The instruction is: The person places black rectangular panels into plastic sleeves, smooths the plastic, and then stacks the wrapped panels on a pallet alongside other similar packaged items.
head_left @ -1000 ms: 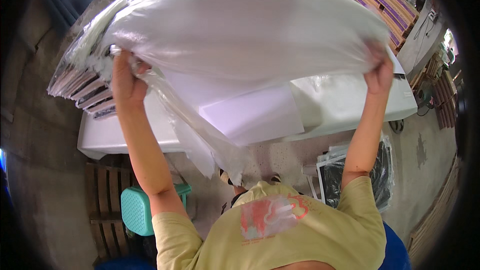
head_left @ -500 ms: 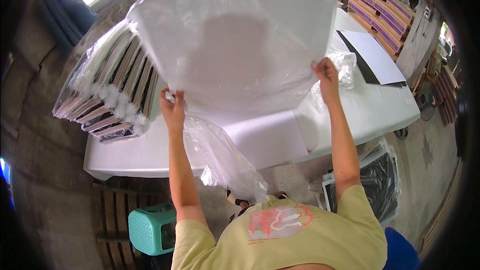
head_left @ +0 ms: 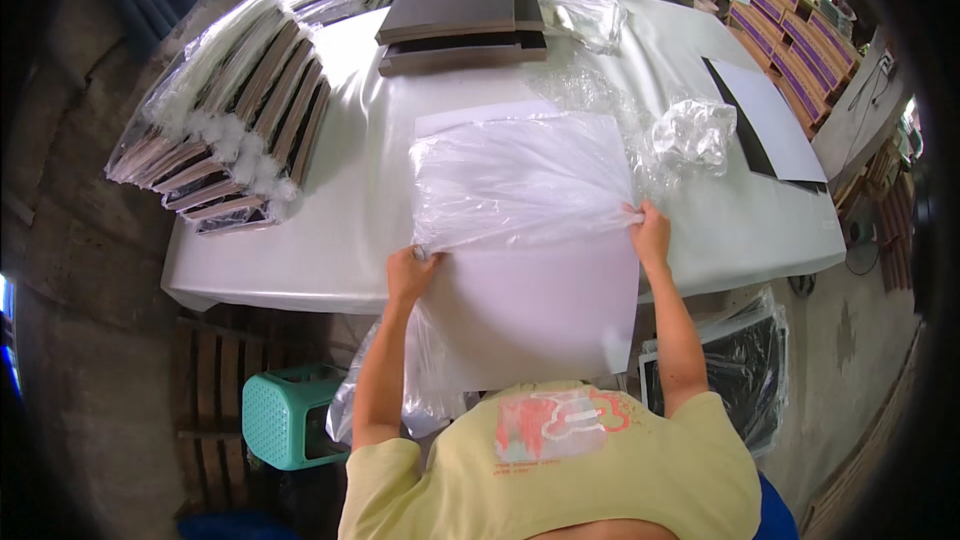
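A white flat board or sheet (head_left: 535, 315) lies on the table and reaches out over its front edge to my shirt. Clear plastic film (head_left: 520, 175) is draped in wrinkles over its far part. My left hand (head_left: 412, 272) pinches the near left corner of the film at the board's left edge. On the right, a gathered part of the same film is gripped in my right hand (head_left: 652, 232), a little farther away. More loose plastic (head_left: 430, 370) hangs beside my left forearm, below the table edge.
Plastic-wrapped frames (head_left: 235, 120) are piled at the table's left, dark panels (head_left: 450, 10) at the back. Crumpled plastic (head_left: 695, 130) and a white sheet on a black one (head_left: 775, 125) lie right. A green stool (head_left: 290, 420) and wrapped frames (head_left: 735, 370) stand below. People sit beyond.
The translucent plastic I held up high has come down over the white board. Both hands have moved to the right, the right one also nearer. The board now juts farther toward me.
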Available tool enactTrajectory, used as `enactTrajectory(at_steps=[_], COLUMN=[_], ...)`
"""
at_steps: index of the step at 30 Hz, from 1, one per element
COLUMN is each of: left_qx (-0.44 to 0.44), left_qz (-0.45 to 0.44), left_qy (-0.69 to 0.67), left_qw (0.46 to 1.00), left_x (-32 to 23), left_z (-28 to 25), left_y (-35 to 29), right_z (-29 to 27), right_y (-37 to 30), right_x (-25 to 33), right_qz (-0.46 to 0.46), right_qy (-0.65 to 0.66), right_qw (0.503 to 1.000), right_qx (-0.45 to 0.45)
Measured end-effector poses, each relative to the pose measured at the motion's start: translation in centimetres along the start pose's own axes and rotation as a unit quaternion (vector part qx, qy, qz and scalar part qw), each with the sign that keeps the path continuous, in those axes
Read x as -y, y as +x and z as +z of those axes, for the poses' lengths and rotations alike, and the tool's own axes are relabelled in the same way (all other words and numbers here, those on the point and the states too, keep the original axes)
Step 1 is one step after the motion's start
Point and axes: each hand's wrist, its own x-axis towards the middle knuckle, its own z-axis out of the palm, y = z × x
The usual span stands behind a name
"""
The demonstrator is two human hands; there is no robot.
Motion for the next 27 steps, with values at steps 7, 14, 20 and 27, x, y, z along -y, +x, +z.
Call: enactTrajectory(at_steps=[7,14,20,27], left_qx=[-0.161,0.143,0.123,0.098], left_qz=[-0.062,0.063,0.039,0.146], left_qy=[0.058,0.161,0.149,0.16], left_qw=[0.983,0.974,0.98,0.971], left_x=[4.2,-7.3,-9.4,-5.6], left_z=[0.9,4.9,6.3,8.3], left_y=[-4.3,-6.3,-2.6,-0.2], right_z=[-0.8,1.4,-1.7,-5.4], right_y=[-5.6,-6.3,-2.8,-3.6], right_x=[-1.0,-0.6,1.2,7.1], right_qz=[0.095,0.052,-0.003,-0.063], right_qy=[-0.015,0.0,0.122,0.233], right_qw=[0.995,0.997,0.993,0.961], right_qx=[-0.017,-0.063,0.01,0.138])
